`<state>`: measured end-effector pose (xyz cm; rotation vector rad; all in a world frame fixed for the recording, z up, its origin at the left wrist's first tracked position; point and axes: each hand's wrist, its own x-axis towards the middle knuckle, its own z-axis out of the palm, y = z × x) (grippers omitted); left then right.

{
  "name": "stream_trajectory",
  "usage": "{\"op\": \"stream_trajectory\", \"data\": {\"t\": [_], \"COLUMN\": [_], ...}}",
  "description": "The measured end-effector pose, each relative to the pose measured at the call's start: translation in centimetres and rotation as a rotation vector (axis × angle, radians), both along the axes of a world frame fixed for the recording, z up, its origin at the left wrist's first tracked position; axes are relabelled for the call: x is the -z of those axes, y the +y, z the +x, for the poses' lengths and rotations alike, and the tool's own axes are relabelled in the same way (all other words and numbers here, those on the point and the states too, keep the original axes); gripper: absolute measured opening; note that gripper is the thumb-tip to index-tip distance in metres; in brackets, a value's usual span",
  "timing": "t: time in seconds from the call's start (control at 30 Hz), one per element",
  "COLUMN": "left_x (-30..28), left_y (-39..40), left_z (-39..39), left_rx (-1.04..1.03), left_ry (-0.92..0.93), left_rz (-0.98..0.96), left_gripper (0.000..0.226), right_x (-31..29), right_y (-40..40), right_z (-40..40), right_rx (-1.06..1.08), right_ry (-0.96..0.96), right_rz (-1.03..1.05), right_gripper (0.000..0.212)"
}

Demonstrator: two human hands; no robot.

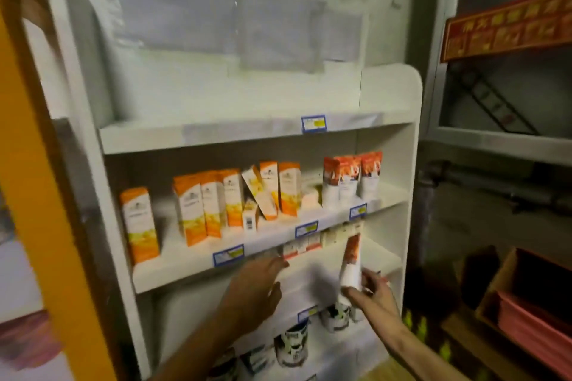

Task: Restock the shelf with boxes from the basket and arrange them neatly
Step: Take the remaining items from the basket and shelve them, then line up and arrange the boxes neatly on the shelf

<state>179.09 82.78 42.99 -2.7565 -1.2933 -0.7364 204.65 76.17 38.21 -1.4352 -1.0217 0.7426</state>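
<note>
A: R hand (373,288)?
B: Approx 5 o'clock in view, fingers wrapped round the base of a tall red-and-white cardboard box (351,263), held upright, tilted slightly, in front of the white shelf unit (411,133).
A: L hand (260,284)?
B: At 6 o'clock, fingers straight and spread, gripping nothing, fingertips by the red-and-white packs (298,249) on the third shelf.
A: Other stock?
B: Orange-and-white upright cartons (188,210) on the mid shelf, one leaning. Matching red-and-white boxes (351,178) at 3 o'clock from them. Black-and-white tins (291,346) lower down.
</note>
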Motion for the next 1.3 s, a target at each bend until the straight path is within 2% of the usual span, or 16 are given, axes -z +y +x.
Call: {"op": "stream_trajectory", "data": {"t": [0.17, 0.37, 0.5, 0.77, 0.93, 1.03, 1.1, 1.3], "left_x": [-6.9, -8.1, -7.1, -5.2, -4.8, -4.9, -5.2, -6.5], "left_y": [0.1, 1.6, 3.0, 5.9, 6.2, 5.5, 4.5, 0.7], "left_z": [-3.4, -4.3, -3.2, -1.8, -1.8, -2.4, -3.2, -6.5], "left_rx": [-0.082, -0.156, -0.169, -0.168, -0.172, -0.154, -0.155, -0.190], "left_ry": [-0.017, 0.031, 0.083, 0.048, 0.046, 0.044, 0.017, -0.057], "left_rz": [0.185, 0.150, 0.118, 0.121, 0.105, 0.083, 0.107, 0.191], "left_gripper": [0.044, 0.053, 0.059, 0.051, 0.048, 0.048, 0.046, 0.041], "right_x": [-8.3, -12.2, -11.5, -9.5, -9.2, -7.9, -6.8, -5.2], "right_y": [2.6, 7.7, 10.8, 15.3, 16.5, 14.7, 12.5, 8.8], "right_z": [-3.6, -5.6, -5.1, -4.0, -3.4, -4.2, -5.1, -9.6], "right_rx": [-0.021, 0.028, 0.088, 0.074, 0.044, 0.081, 0.143, 0.087], "right_ry": [0.035, -0.037, -0.232, -0.481, -0.506, -0.449, -0.420, -0.507], "right_rz": [0.187, 0.205, 0.162, 0.183, 0.205, 0.247, 0.313, 0.483], "right_gripper": [0.053, 0.067, 0.073, 0.068, 0.059, 0.076, 0.079, 0.053]}}
